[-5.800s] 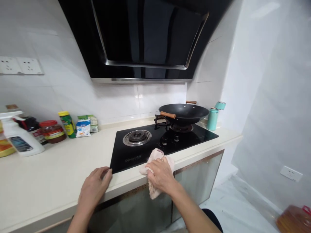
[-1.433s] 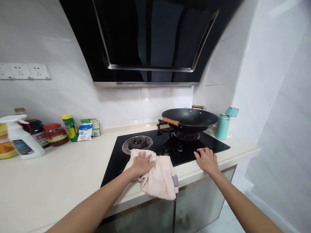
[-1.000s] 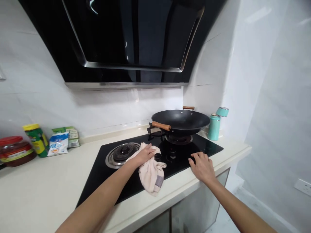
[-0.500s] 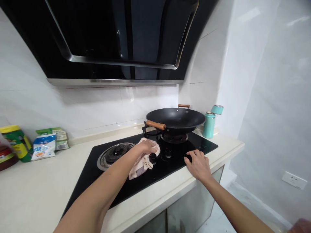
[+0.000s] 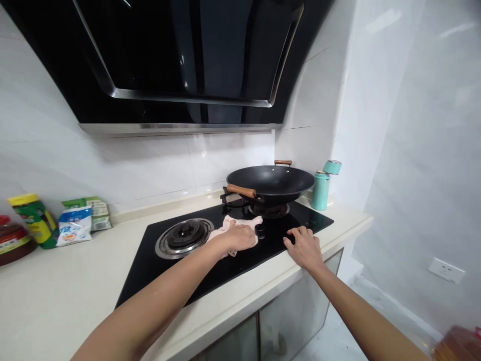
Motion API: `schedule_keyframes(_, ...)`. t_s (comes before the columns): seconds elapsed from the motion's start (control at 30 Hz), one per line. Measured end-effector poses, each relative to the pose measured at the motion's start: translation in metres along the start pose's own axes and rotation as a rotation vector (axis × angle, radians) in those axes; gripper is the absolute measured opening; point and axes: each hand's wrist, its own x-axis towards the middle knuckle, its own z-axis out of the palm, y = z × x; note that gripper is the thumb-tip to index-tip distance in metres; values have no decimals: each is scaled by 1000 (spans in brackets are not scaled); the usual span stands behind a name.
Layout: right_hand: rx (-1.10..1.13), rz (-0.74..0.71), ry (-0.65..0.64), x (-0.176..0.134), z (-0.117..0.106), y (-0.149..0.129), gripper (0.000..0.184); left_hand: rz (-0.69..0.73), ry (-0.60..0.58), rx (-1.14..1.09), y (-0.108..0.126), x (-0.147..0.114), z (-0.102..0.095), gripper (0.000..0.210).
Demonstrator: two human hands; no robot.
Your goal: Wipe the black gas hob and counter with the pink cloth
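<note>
My left hand (image 5: pixel 240 236) is closed on a pale pink cloth (image 5: pixel 225 226), pressing it to the black glass cooktop (image 5: pixel 150 278). Beside its fingertips is the right control knob (image 5: pixel 259 230); the left knob is hidden under the hand and cloth. My right hand (image 5: pixel 305 246) rests at the cooktop's front right edge, fingers bent and apart, holding nothing. Behind the hands, a black wok (image 5: pixel 272 183) with wooden handles stands on the right burner. The left burner (image 5: pixel 184 238) is bare, near the cloth's left end.
A turquoise flask (image 5: pixel 320 191) with its lid flipped back stands right of the wok. Seasoning bags (image 5: pixel 75 225), a yellow-capped container (image 5: pixel 35 220) and a red-capped jar (image 5: pixel 13 243) are at the left. The range hood (image 5: pixel 180 65) hangs overhead. Another reddish container (image 5: pixel 456 343) shows at lower right.
My left hand has slid the cloth rightward and slightly toward me, over the left knob and up to the right one. The right hand stays at the cooktop edge. The view has shifted slightly.
</note>
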Motion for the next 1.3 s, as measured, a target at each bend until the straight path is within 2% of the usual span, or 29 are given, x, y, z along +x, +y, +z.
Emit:
schedule_keyframes(0.17,6,19,-15,1,-1,-1,33,76,69,111,18,-23,2,32)
schedule_keyframes(0.37,14,24,-19,1,-2,-2,33,143,159,146,25,-38,4,28)
schedule_keyframes(0.8,23,50,-43,1,-6,-4,35,270,287,103,26,-52,25,14)
schedule_keyframes(1.3,5,42,-23,1,-1,-1,33,307,424,-29,31,-68,45,19)
